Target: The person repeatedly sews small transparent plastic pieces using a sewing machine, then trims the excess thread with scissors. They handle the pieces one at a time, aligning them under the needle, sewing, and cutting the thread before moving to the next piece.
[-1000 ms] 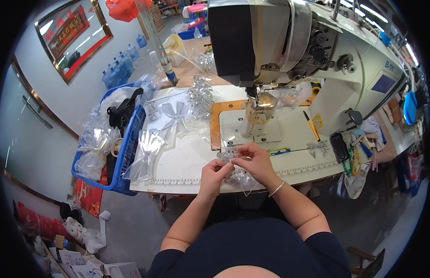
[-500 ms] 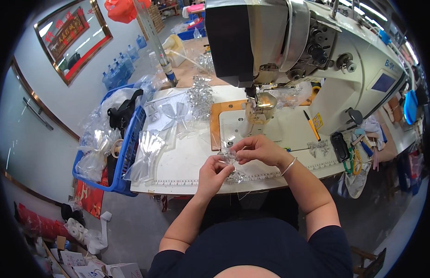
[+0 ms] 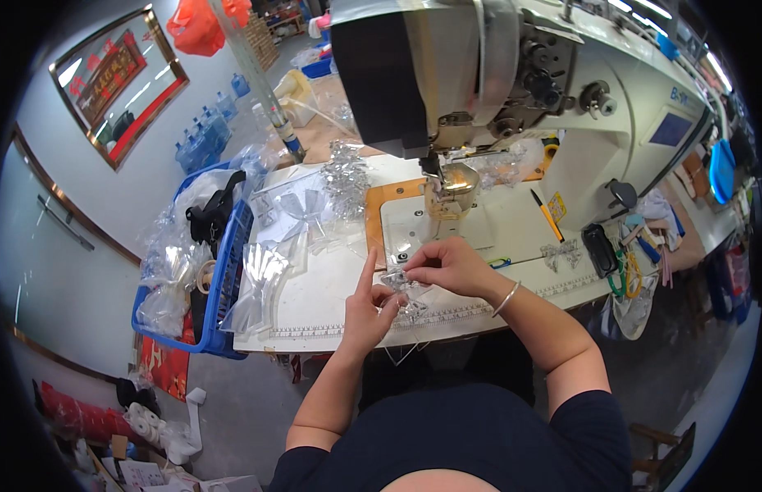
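Over the near edge of the white sewing table (image 3: 311, 307), both hands are at a small silvery see-through piece (image 3: 401, 280), shaped rather like a bow. My right hand (image 3: 453, 269) pinches its upper part between thumb and fingertips. My left hand (image 3: 367, 316) grips the lower left side with thumb and bent fingers, while its index finger points straight up. Parts of the piece are hidden by fingers. Just beyond the hands stands the post and needle area of a sewing machine (image 3: 452, 193). Another silvery bow (image 3: 561, 256) lies on the table to the right.
A heap of silvery bows (image 3: 346, 176) lies at the back left. Clear plastic bows (image 3: 303, 209) and clear strips (image 3: 262, 279) lie nearer. A blue basket (image 3: 231, 287) borders the table's left. An orange pen (image 3: 547, 215), black case (image 3: 599, 248) and scissors (image 3: 632, 279) are to the right.
My left index finger has lifted off the silvery piece and stretched upward. My right hand still pinches it, a little to the left. The whole view has shifted slightly.
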### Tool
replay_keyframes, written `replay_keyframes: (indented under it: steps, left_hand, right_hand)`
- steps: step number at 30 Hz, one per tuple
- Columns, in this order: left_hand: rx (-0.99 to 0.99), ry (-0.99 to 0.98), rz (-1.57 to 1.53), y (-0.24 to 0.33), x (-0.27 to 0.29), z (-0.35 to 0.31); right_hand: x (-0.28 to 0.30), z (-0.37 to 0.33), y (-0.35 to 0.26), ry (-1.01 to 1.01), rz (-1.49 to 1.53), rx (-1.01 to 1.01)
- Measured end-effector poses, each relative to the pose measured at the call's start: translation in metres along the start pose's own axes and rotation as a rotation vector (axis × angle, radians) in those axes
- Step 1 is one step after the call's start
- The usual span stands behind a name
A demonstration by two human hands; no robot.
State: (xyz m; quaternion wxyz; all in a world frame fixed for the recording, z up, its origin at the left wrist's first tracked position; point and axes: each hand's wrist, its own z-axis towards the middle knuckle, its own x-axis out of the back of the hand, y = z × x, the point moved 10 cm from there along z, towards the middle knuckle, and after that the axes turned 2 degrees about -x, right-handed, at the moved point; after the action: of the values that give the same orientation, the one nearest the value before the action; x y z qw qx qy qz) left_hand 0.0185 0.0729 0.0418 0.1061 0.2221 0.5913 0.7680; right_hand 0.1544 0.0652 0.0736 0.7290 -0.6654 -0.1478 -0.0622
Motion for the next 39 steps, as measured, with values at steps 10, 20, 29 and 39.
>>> replay_keyframes:
  steps: [10,20,29,39]
  left_hand:
    - [0.226,-0.15,-0.448,-0.04,-0.016,0.005]
    - [0.13,-0.113,-0.436,-0.029,-0.014,0.001]
    - [0.035,-0.127,-0.361,-0.025,-0.016,-0.002]
    - [0.053,-0.139,-0.308,-0.023,-0.022,-0.003]
  right_hand:
    - [-0.008,-0.006,0.051,0.155,0.6,-0.157]
    - [-0.026,-0.01,0.06,0.124,0.73,-0.112]
    - [-0.025,-0.015,0.051,0.119,0.506,-0.114]
    - [-0.009,-0.026,0.045,0.281,0.197,-0.048]
